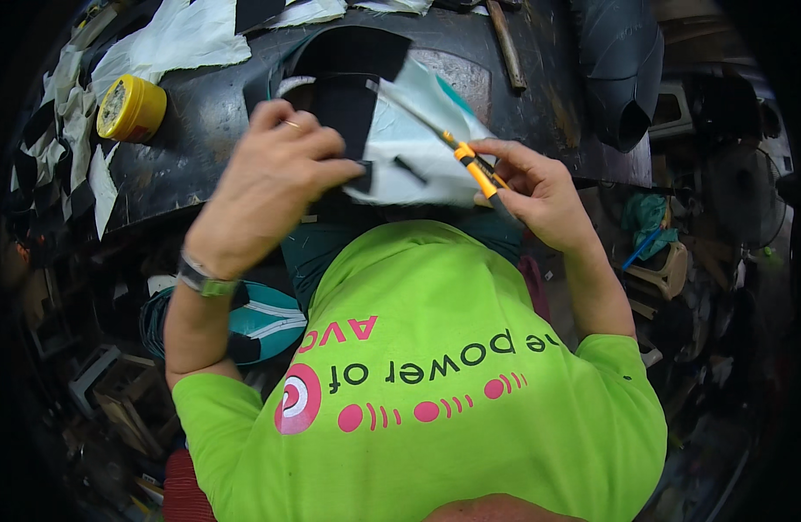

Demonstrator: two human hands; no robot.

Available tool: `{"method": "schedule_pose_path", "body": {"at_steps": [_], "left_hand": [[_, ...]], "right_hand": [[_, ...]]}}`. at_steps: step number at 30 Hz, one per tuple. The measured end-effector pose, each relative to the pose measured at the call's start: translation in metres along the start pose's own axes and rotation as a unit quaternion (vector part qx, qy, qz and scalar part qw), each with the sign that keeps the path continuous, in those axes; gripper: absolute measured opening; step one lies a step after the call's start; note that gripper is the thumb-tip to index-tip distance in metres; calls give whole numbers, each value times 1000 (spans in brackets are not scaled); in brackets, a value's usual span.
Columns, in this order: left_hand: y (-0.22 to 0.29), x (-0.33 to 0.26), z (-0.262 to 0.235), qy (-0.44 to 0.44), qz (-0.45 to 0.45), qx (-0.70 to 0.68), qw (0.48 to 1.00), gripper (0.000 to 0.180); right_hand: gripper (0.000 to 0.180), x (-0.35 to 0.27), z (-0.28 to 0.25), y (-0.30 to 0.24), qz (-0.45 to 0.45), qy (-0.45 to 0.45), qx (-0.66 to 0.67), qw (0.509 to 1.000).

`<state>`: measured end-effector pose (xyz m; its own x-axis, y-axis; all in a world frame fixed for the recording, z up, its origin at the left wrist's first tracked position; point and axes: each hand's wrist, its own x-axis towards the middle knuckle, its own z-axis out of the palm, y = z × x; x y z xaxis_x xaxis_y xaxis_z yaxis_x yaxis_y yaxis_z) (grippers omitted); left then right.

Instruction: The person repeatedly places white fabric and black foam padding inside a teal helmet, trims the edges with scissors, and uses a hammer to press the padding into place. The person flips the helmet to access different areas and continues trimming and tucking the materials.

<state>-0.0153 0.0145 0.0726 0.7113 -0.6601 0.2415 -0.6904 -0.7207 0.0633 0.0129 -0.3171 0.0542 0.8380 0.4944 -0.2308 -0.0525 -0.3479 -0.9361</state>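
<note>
My right hand (540, 187) is closed around a slim tool (476, 165) with a yellow-and-black handle and a long thin shaft, which looks like a screwdriver. Its shaft points up and left across a sewn piece of white and black fabric (427, 143) with a teal edge. My left hand (287, 161) is at the near left of that piece, thumb and fingers pinched on a small black flap (363, 178) by its lower edge. A short black strip (410, 170) shows against the white cloth, blurred. The fabric piece lies at the table's near edge, close to my lap.
On the dark table (192, 170) stands a yellow tub (133, 109) at left, near white cloth scraps (170, 43). A wooden handle (507, 48) lies at the far right, beside rolled grey sheeting (622, 70). A teal, striped piece (266, 322) is below my left forearm.
</note>
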Motion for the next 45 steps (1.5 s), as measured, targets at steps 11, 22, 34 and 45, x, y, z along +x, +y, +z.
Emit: {"method": "schedule_pose_path", "body": {"at_steps": [11, 22, 34, 45], "left_hand": [[-54, -10, 27, 156, -147, 65, 975, 31], [32, 4, 100, 44, -181, -120, 975, 99], [37, -24, 19, 174, -164, -167, 956, 54], [-102, -22, 0, 127, -353, -458, 806, 32]], "right_hand": [[50, -11, 11, -2, 118, -31, -86, 989], [50, -23, -45, 38, 15, 193, 20, 981], [77, 3, -65, 47, 64, 250, -517, 816], [43, 110, -66, 32, -136, 196, -284, 929]]}}
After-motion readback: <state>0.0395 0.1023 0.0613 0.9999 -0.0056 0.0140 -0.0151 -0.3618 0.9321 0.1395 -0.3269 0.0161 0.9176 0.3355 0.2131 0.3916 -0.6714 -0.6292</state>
